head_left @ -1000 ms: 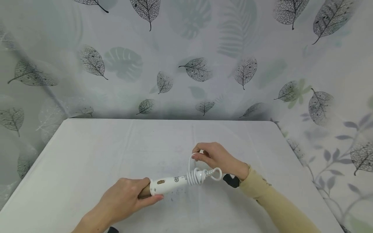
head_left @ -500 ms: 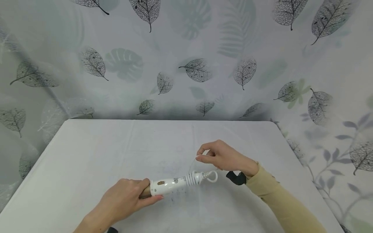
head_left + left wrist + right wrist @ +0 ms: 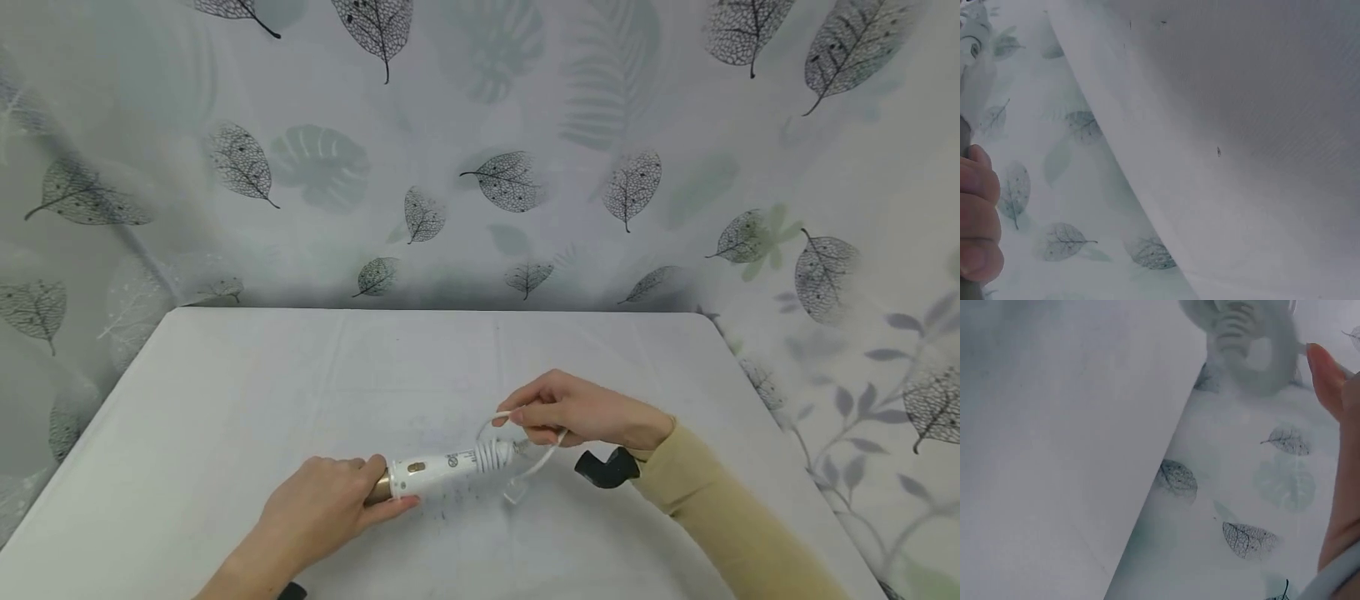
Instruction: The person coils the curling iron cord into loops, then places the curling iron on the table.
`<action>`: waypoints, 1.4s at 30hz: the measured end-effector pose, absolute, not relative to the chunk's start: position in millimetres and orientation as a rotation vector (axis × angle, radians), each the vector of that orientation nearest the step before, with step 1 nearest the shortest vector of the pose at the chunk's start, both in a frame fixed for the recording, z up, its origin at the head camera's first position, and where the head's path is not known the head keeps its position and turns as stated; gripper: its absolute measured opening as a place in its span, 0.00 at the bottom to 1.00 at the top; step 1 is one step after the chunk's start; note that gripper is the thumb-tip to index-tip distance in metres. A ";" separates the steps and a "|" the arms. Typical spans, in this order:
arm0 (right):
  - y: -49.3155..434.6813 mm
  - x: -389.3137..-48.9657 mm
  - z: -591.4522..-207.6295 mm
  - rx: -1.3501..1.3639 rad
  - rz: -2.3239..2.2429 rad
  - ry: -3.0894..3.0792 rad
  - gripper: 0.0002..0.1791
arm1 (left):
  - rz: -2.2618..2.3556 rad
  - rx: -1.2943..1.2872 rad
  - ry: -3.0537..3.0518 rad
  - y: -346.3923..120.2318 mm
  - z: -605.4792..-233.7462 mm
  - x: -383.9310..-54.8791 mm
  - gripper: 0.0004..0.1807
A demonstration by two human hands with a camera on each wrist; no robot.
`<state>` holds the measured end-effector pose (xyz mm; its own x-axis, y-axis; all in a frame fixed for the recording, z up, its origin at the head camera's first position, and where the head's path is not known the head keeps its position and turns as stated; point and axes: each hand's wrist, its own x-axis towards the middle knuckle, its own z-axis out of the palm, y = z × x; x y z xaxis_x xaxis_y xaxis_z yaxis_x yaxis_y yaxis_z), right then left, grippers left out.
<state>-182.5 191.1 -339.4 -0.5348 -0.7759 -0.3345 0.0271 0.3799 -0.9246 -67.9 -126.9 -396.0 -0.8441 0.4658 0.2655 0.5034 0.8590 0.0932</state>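
Note:
A curling iron with a white handle point(image 3: 435, 473) and a gold barrel point(image 3: 380, 488) is held above the table, tilted slightly up to the right. My left hand point(image 3: 318, 508) grips it by the barrel; in the left wrist view its curled fingers point(image 3: 979, 219) show at the left edge. White cord point(image 3: 492, 455) is wound in several turns round the handle's far end. With thumb and forefinger my right hand point(image 3: 577, 412) pinches a loop of this cord. Below that hand a loose cord end hangs with a pale plug point(image 3: 515, 490). The right wrist view shows the ribbed cord sleeve point(image 3: 1235, 328), blurred.
The white table point(image 3: 300, 375) lies under both hands, with faint marks on its cloth. Behind and beside it hangs a leaf-patterned curtain point(image 3: 450, 108). A black wrist strap piece point(image 3: 607, 468) sits under the right wrist.
My right hand first lifted away to the right pulling the cord, then came back lower toward the handle. The cord's end with the plug now hangs loose below it. The left hand stays put.

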 end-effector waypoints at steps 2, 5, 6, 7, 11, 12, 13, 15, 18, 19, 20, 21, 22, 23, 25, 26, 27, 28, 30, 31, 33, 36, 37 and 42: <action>185.7 -178.1 -341.8 -0.680 -1.257 1.807 0.18 | -0.224 -0.730 -2.836 -125.8 -397.3 -69.0 0.27; 179.3 -170.7 -344.6 -0.767 -1.261 1.787 0.19 | -0.230 -0.699 -2.885 -125.3 -399.5 -70.0 0.27; 178.1 -168.2 -344.9 -0.801 -1.262 1.773 0.20 | -0.240 -0.683 -2.898 -125.4 -400.0 -70.1 0.27; 177.3 -165.8 -345.1 -0.835 -1.262 1.759 0.20 | -0.252 -0.662 -2.912 -125.8 -400.3 -69.9 0.27; 175.9 -158.2 -347.1 -0.937 -1.276 1.701 0.18 | -0.281 -0.601 -2.925 -128.0 -400.3 -70.2 0.27; 175.7 -156.6 -348.3 -0.952 -1.279 1.691 0.19 | -0.283 -0.592 -2.923 -128.6 -400.3 -70.6 0.27; 175.4 -155.1 -349.8 -0.974 -1.283 1.686 0.19 | -0.280 -0.587 -2.920 -129.2 -400.3 -71.0 0.27; 175.0 -152.2 -353.6 -0.993 -1.293 1.667 0.20 | -0.273 -0.580 -2.917 -130.2 -400.5 -72.1 0.27; 174.9 -148.4 -359.2 -1.001 -1.298 1.643 0.22 | -0.258 -0.554 -2.924 -131.9 -401.4 -73.2 0.27; 174.6 -147.4 -360.9 -1.012 -1.297 1.636 0.22 | -0.255 -0.545 -2.927 -132.2 -401.7 -73.5 0.28; 174.5 -146.7 -362.3 -1.016 -1.296 1.633 0.21 | -0.253 -0.537 -2.929 -132.6 -401.8 -73.9 0.28; 174.2 -146.3 -363.4 -1.031 -1.286 1.649 0.19 | -0.252 -0.531 -2.929 -132.9 -401.9 -74.2 0.28; 174.0 -145.9 -363.9 -1.043 -1.271 1.673 0.18 | -0.253 -0.528 -2.927 -132.9 -401.9 -74.7 0.29; 173.7 -145.8 -364.3 -1.061 -1.255 1.698 0.16 | -0.252 -0.530 -2.924 -132.9 -401.6 -75.2 0.29; 173.5 -145.7 -364.0 -1.099 -1.221 1.744 0.14 | -0.262 -0.534 -2.923 -132.7 -400.2 -76.0 0.29; 173.5 -145.7 -363.4 -1.106 -1.205 1.758 0.14 | -0.264 -0.533 -2.924 -132.8 -399.3 -76.3 0.29; 173.6 -145.8 -362.6 -1.113 -1.193 1.765 0.14 | -0.269 -0.533 -2.925 -132.9 -398.3 -76.5 0.29; 173.5 -146.0 -361.5 -1.118 -1.189 1.759 0.13 | -0.270 -0.532 -2.926 -132.9 -397.1 -76.7 0.28; 173.0 -146.4 -361.0 -1.127 -1.205 1.719 0.12 | -0.266 -0.536 -2.912 -133.0 -395.2 -76.7 0.28; 172.6 -146.5 -360.7 -1.113 -1.225 1.681 0.12 | -0.261 -0.539 -2.900 -132.9 -394.4 -76.8 0.28; 171.4 -146.4 -360.8 -1.081 -1.270 1.611 0.10 | -0.242 -0.556 -2.857 -132.8 -392.9 -77.0 0.29; 169.4 -144.2 -362.3 -0.993 -1.331 1.519 0.10 | -0.235 -0.565 -2.806 -132.5 -389.8 -77.7 0.29; 168.7 -143.0 -362.6 -0.966 -1.343 1.502 0.10 | -0.238 -0.558 -2.803 -132.5 -388.4 -78.0 0.29; 164.4 -138.1 -368.3 -0.951 -1.354 1.517 0.13 | -0.296 -0.514 -2.814 -134.5 -382.7 -78.6 0.27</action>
